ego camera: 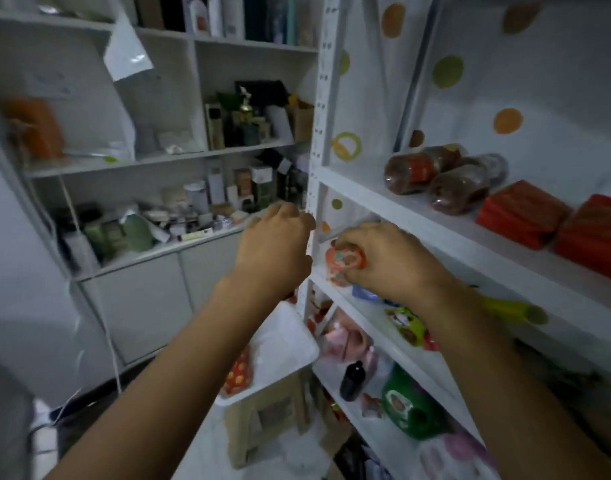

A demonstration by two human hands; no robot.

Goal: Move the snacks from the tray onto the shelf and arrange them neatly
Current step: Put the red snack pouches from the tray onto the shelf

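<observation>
My right hand (390,258) grips a small orange snack packet (342,263) at the left end of the middle shelf board (373,313). My left hand (276,244) hovers beside the shelf's white upright post (312,188), fingers loosely curled and holding nothing. Below my arms, the white tray (283,344) rests on a wooden stool (266,417) and carries a red packet with orange dots (238,374). More snacks lie on the middle shelf, among them a green packet (406,325) and a blue one (364,293).
The upper shelf holds clear brown rolls (435,174) and red packs (522,213). A lower shelf carries a green packet (406,407), a dark bottle (352,381) and pink items. A cluttered white cabinet (179,161) stands to the left.
</observation>
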